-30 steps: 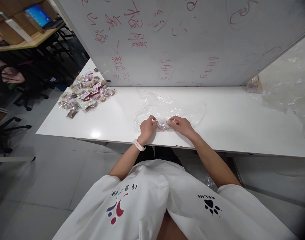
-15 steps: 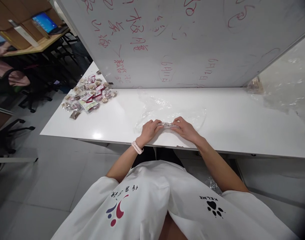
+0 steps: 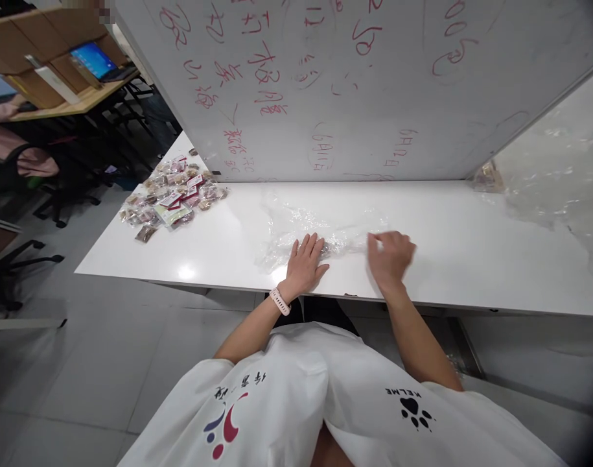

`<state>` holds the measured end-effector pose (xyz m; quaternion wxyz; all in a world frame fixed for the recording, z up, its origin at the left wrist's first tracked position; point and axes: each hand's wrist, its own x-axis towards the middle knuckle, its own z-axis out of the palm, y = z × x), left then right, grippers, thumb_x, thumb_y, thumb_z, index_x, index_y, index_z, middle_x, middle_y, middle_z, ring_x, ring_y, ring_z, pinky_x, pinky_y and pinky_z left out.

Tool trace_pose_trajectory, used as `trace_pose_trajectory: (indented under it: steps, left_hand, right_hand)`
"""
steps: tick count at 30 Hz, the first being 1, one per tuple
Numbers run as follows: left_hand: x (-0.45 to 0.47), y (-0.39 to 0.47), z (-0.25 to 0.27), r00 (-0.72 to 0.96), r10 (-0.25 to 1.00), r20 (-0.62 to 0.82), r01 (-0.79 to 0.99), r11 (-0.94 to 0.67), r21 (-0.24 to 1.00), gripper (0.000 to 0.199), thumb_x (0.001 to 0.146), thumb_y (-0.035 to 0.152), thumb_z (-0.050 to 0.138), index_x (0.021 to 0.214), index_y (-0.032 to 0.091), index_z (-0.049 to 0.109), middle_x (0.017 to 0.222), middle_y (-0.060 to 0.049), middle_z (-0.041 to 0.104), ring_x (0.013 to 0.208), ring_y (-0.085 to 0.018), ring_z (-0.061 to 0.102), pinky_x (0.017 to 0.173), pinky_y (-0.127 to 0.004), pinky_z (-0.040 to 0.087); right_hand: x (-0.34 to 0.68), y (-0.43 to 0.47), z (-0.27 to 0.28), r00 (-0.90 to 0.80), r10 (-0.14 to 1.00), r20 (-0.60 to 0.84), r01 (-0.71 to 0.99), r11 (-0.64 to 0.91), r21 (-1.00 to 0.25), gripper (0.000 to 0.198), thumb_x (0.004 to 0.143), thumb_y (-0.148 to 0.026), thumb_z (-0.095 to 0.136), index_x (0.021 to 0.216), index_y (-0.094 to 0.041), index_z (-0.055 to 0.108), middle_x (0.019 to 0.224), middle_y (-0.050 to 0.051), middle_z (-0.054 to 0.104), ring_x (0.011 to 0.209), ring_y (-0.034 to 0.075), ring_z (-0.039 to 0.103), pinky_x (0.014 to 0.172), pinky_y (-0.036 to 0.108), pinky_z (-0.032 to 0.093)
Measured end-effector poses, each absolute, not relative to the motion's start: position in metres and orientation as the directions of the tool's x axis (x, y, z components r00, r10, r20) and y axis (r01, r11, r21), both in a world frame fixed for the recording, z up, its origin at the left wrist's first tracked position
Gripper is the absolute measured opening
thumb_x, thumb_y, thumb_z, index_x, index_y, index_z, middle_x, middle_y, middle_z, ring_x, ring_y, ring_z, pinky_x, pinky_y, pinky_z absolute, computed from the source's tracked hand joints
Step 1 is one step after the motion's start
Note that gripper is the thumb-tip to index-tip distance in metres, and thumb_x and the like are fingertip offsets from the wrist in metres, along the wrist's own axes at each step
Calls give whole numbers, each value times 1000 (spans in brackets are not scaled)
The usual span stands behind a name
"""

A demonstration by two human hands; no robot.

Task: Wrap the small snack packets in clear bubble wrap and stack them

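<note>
A crumpled clear plastic sheet [image 3: 281,250] lies on the white table in front of me. My left hand [image 3: 306,263] rests flat on it, fingers spread. Beside the left fingertips a small dark item [image 3: 325,248] shows under or within the plastic; its kind cannot be made out. My right hand [image 3: 392,259], a little blurred, is curled at the sheet's right end. Its fingers are pinched on the plastic, which stretches between the two hands.
Several small clear packets [image 3: 179,191] are heaped at the table's left end. A whiteboard [image 3: 354,117] with red writing stands along the back. More clear plastic [image 3: 544,175] and a small brownish packet [image 3: 488,177] are at the right. The table's front edge [image 3: 228,285] runs close to me.
Both hands were pinching a rolled piece of the plastic together. The left hand has flattened onto the sheet, and the right hand has moved away to the right, spreading the plastic.
</note>
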<state>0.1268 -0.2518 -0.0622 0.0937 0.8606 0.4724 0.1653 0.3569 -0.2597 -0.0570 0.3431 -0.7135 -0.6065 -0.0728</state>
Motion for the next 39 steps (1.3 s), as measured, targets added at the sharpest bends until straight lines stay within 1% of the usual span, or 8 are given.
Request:
trace_pose_trajectory:
  steps: [4,12,18,22,25,28,34,39]
  left_hand:
    - [120,-251,-61,522,826,214,742,-563,364,54,100,36,43,151,21,35,161,-12,36,152,-29,27,124,-56,21]
    - [119,-239,-67,538,813,221,705,-578,411,44,101,24,40,145,19,44,157,-12,44,152,-26,28,124,-55,22]
    - [117,-295,-54,272,903,333,692,-424,585,34,99,20,44,131,23,57,156,-14,42,152,-28,26,121,-57,28]
    - [95,-339,-46,-70,997,20,240,-2,971,33,94,30,56,127,24,54,139,-13,57,132,-25,55,110,-48,47]
    - [72,-324,-39,-100,944,-315,-218,288,933,34,91,31,60,123,23,53,132,-14,62,123,-25,63,105,-45,53]
    - [62,-285,-33,-14,924,-381,-390,346,853,21,90,30,56,107,18,57,121,-17,67,118,-25,66,105,-45,53]
    - [109,-257,-33,105,994,-8,93,-2,996,42,95,31,47,135,20,43,145,-15,55,134,-22,55,112,-47,44]
    - [121,-261,-35,617,759,208,578,-617,535,57,95,32,52,148,20,36,161,-15,34,154,-27,20,125,-55,15]
  right_hand:
    - [381,-303,-74,315,834,453,928,-170,-333,40,100,-38,40,99,-17,74,102,18,67,100,34,54,85,51,38]
    - [307,-266,-65,-172,899,404,692,402,-600,38,102,-37,41,129,-25,64,132,8,65,126,27,53,105,47,40]
    - [283,-255,-66,-274,892,360,703,441,-558,38,103,-32,39,131,-27,64,139,6,62,123,26,55,99,47,41]
    - [286,-254,-72,-293,896,333,726,436,-532,39,103,-35,39,133,-30,64,142,4,59,121,27,53,98,47,43]
    - [287,-253,-75,-300,895,330,724,439,-532,40,103,-36,39,135,-32,63,144,3,58,119,28,51,100,48,42]
    - [285,-252,-77,-305,892,332,722,444,-530,41,104,-37,38,136,-32,62,145,3,57,118,28,50,100,48,42]
    - [283,-253,-75,-316,893,320,731,445,-517,38,101,-32,42,127,-22,68,136,12,62,116,30,52,98,48,43]
    - [300,-256,-73,-375,912,166,635,384,-671,32,92,-23,48,115,-22,70,114,10,71,100,27,65,84,42,52]
